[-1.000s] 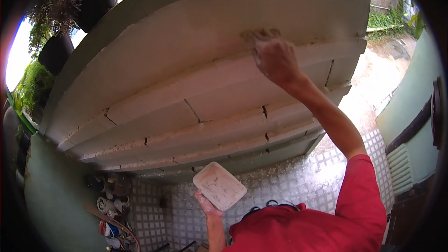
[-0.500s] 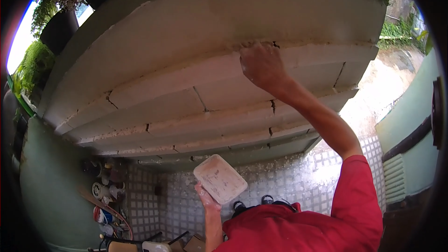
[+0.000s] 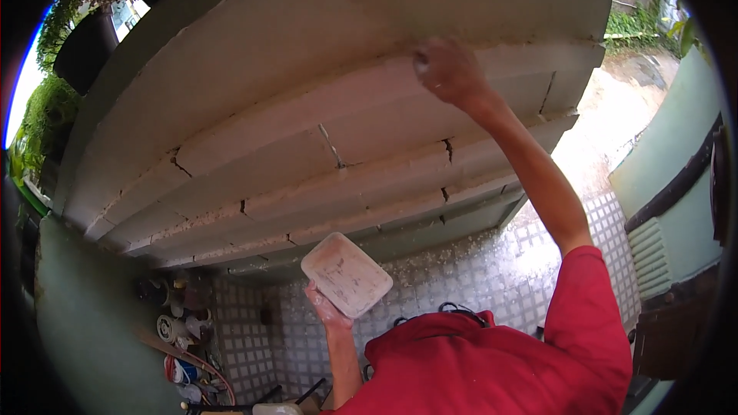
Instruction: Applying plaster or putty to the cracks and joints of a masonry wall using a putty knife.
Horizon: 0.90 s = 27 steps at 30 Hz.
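My left hand (image 3: 329, 309) grips the lower left edge of a shallow, pale rectangular tray (image 3: 346, 275), which looks scuffed and smeared with greyish residue. The fingers beneath the tray are hidden. Up high, my right hand (image 3: 450, 73) is closed and slightly blurred, its knuckles close against the long seam of a pale stepped wall (image 3: 292, 34). A whitish spot shows at its finger end; whether that is a small piece or smeared paste, I cannot make out. Dark cracks (image 3: 448, 150) split the ledges below this hand.
Several cans and pots (image 3: 173, 329) stand by the green wall (image 3: 92, 323) at lower left, beside a hose. The tiled floor (image 3: 453, 277) carries pale flecks. Potted plants (image 3: 46, 119) line the upper left. A dark brown piece of furniture (image 3: 673, 338) stands at right.
My right hand has shifted slightly right and up along the seam, now covering the dark hole there. The tray in my left hand has moved a little left and up.
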Each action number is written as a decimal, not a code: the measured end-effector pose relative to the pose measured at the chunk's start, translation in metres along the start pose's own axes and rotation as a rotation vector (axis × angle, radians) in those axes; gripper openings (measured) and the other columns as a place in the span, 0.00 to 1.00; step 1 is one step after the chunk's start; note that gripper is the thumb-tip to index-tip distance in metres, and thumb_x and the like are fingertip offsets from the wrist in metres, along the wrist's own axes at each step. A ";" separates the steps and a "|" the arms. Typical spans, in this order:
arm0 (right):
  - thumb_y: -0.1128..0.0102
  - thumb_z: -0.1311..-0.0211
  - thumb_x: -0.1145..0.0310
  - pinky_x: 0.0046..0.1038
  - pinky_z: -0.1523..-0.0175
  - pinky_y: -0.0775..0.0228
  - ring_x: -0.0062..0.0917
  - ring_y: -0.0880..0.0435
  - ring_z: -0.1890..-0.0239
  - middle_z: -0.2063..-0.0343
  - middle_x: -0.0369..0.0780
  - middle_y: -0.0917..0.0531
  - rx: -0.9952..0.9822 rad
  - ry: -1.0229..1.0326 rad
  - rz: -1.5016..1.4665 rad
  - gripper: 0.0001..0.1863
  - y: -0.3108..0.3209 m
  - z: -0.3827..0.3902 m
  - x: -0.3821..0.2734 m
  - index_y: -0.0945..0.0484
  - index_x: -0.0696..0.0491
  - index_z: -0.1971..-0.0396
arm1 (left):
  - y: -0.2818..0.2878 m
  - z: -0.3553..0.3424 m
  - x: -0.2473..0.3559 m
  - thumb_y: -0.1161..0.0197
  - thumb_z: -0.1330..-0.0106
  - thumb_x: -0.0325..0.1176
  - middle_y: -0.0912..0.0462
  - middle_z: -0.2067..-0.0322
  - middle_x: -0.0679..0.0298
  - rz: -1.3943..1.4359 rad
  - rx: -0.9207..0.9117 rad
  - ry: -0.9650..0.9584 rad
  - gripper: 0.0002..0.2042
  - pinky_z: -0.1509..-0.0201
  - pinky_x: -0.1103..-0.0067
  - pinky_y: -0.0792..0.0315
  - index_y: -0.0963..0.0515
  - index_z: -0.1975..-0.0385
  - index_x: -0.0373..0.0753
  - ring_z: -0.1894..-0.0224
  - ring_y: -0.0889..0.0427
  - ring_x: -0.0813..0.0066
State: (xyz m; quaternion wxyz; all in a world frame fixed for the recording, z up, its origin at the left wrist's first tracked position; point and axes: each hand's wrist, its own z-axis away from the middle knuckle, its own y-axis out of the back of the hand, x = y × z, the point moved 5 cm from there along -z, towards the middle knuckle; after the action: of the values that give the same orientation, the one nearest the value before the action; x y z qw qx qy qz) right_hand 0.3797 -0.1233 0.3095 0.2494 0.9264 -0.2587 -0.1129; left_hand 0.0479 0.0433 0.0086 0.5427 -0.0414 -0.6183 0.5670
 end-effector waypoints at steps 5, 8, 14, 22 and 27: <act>0.47 0.49 0.70 0.42 0.63 0.29 0.44 0.20 0.70 0.75 0.49 0.20 0.060 -0.512 -0.315 0.08 0.021 -0.009 0.031 0.21 0.57 0.73 | 0.008 -0.001 0.000 0.56 0.37 0.53 0.29 0.45 0.59 -0.023 -0.010 0.021 0.30 0.40 0.67 0.33 0.37 0.41 0.39 0.44 0.28 0.60; 0.46 0.50 0.70 0.41 0.62 0.29 0.46 0.20 0.68 0.74 0.50 0.19 0.218 -0.466 -0.150 0.08 -0.004 -0.010 0.033 0.22 0.58 0.74 | 0.009 0.000 0.000 0.57 0.37 0.53 0.29 0.45 0.59 -0.045 -0.029 0.027 0.30 0.40 0.67 0.33 0.37 0.41 0.39 0.44 0.28 0.60; 0.45 0.54 0.71 0.44 0.65 0.30 0.48 0.21 0.70 0.76 0.51 0.20 0.371 -0.258 -0.116 0.07 -0.058 -0.030 -0.043 0.23 0.58 0.76 | 0.013 -0.003 0.016 0.55 0.39 0.53 0.28 0.45 0.60 -0.002 -0.031 0.051 0.30 0.41 0.67 0.33 0.36 0.42 0.40 0.44 0.28 0.60; 0.50 0.49 0.73 0.39 0.72 0.33 0.41 0.24 0.80 0.84 0.51 0.25 0.296 -0.391 -0.391 0.07 0.000 -0.028 -0.045 0.24 0.59 0.77 | 0.014 -0.005 0.039 0.59 0.37 0.51 0.29 0.45 0.60 -0.064 -0.077 -0.005 0.28 0.39 0.66 0.33 0.36 0.41 0.41 0.44 0.28 0.60; 0.49 0.48 0.69 0.39 0.74 0.34 0.39 0.24 0.82 0.85 0.51 0.26 0.472 -0.492 -0.304 0.09 -0.004 -0.026 0.023 0.25 0.60 0.79 | 0.014 -0.001 0.036 0.59 0.37 0.51 0.28 0.45 0.61 -0.021 -0.055 -0.035 0.28 0.40 0.66 0.33 0.36 0.41 0.41 0.44 0.28 0.60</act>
State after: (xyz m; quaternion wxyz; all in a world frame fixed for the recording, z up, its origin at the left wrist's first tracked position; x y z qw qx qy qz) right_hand 0.4102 -0.1221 0.3276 -0.0603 0.9314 -0.1891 -0.3051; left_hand 0.0261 0.0727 0.0201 0.5365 -0.0399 -0.6434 0.5446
